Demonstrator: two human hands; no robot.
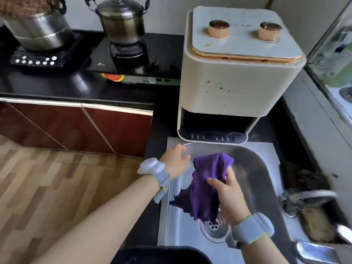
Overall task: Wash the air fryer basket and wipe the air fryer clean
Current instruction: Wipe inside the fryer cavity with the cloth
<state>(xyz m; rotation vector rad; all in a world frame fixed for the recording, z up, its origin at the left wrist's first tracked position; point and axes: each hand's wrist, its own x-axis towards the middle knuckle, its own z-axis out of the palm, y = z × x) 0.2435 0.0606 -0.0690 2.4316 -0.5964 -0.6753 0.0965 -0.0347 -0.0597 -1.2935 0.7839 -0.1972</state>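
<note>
A cream air fryer [234,86] with two gold knobs stands on the dark counter just behind the steel sink [253,168]. Its basket slot gapes empty, and orange-brown splatter marks its front. My right hand [228,195] is shut on a purple cloth [205,183] that hangs over the sink above the drain [214,225]. Just left of the cloth's top edge, over the sink's left rim, is my left hand [176,161] with its fingers apart; it is blurred, and contact with the cloth is unclear. A dark basket-like object [316,223] lies at the right, blurred.
On the black stove to the left are a steel pot [122,21] on a gas burner and a larger pot [36,29] on an induction plate. Red cabinet doors [80,128] and wooden floor lie lower left. A window ledge with a glass pane runs along the right.
</note>
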